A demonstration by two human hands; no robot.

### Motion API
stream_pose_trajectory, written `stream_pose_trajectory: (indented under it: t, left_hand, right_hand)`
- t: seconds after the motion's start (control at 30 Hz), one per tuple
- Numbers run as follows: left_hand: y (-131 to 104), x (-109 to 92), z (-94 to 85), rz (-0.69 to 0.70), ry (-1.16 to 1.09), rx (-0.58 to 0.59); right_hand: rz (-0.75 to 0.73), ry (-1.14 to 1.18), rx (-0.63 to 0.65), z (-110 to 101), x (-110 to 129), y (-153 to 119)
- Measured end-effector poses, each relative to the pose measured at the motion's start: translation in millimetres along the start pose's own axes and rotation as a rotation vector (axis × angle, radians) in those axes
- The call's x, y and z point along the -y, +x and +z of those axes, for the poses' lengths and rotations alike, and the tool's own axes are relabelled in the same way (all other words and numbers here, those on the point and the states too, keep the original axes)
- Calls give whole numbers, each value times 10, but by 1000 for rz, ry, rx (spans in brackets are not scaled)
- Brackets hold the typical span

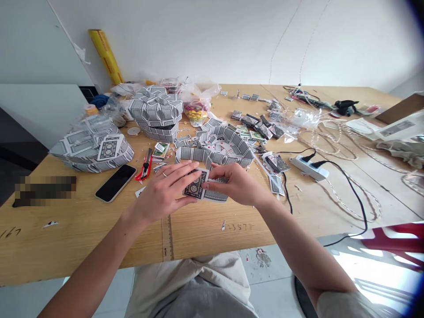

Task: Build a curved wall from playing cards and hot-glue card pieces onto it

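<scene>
Between my hands is a dark-backed playing card [195, 187], pressed against a strip of joined grey cards [217, 194]. My left hand [165, 187], wearing a ring, lies over the card's left side with its fingers closed on it. With thumb and fingers my right hand [232, 183] pinches the card's right edge and the grey strip; the fingertips are partly hidden. Just behind my hands stands an open ring-shaped box of folded cards [228, 143], with loose cards inside. A curved card wall [190, 154] joins its left side.
Two finished-looking card boxes [94, 148] [157, 115] stand at the left. A red utility knife [145, 165] and a phone [115, 183] lie near my left hand. To the right are card packs [263, 128], a power strip [309, 168] and a black cable [356, 194]. A ruler [168, 238] lies in front.
</scene>
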State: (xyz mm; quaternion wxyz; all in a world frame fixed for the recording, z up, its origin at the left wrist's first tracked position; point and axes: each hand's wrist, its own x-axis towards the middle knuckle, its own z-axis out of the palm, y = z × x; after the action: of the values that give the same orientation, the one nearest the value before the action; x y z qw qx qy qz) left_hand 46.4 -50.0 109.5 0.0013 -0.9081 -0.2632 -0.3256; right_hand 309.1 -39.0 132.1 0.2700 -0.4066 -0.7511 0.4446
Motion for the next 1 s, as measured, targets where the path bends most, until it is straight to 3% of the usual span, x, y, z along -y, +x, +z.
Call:
stream_pose_trajectory:
  t: [1.0]
  left_hand:
    - [-57, 0, 28, -1, 5, 11]
  right_hand:
    - [12, 39, -5, 5, 29, -19]
